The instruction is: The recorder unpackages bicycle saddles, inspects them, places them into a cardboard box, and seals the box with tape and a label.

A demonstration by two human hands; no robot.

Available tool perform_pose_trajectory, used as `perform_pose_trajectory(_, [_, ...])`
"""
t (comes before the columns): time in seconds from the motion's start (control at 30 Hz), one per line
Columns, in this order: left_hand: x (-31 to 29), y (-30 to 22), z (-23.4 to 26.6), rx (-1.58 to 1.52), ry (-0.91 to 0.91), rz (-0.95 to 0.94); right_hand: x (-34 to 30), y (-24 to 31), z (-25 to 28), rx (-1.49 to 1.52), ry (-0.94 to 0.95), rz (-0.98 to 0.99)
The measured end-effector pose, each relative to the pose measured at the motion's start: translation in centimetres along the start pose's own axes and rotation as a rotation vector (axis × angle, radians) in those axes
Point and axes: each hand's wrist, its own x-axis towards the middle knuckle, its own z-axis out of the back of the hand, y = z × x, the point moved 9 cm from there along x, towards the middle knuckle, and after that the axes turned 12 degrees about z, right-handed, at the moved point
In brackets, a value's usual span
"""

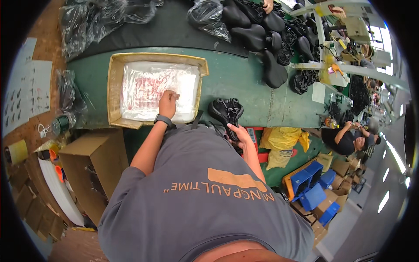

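Note:
In my right hand (236,133) is a black bicycle saddle (226,111), its underside turned up and its narrow end between my fingers. My left hand (168,104), with a dark watch on the wrist, is over a shallow cardboard box (114,89) at the bench's near edge. Inside it lies a stack of clear plastic bags (146,83) with red print. The left fingers are curled together at the bags; whether a bag is pinched between them cannot be made out.
Several black saddles (274,70) lie at the bench's far right, where another person's hand (268,6) reaches in. Plastic-wrapped items (94,26) sit at the far left. A tall cardboard box (94,153) stands left of me. Yellow sacks (279,142) and blue bins (312,196) are on my right.

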Motion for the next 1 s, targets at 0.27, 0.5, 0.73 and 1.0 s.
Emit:
perform_pose_trajectory(0.27, [1.8, 3.0, 2.3, -0.344, 0.074, 0.406, -1.0, 9.4, -13.4, -0.182, 0.163, 0.754])
perform_pose_trajectory(0.5, [0.4, -10.0, 6.2, 0.075, -0.235, -0.122, 3.2, 12.3, -20.3, -1.102, 0.103, 0.921])
perform_pose_trajectory(0.73, [-10.2, -19.2, 7.9, -0.212, 0.391, 0.013, 1.7, 13.2, -17.8, -0.251, 0.355, 0.511])
perform_pose_trajectory(1.0, [-8.1, -20.8, 3.5, -0.385, 0.238, 0.256, -13.7, 24.5, -22.4, -0.395, 0.760, 0.864])
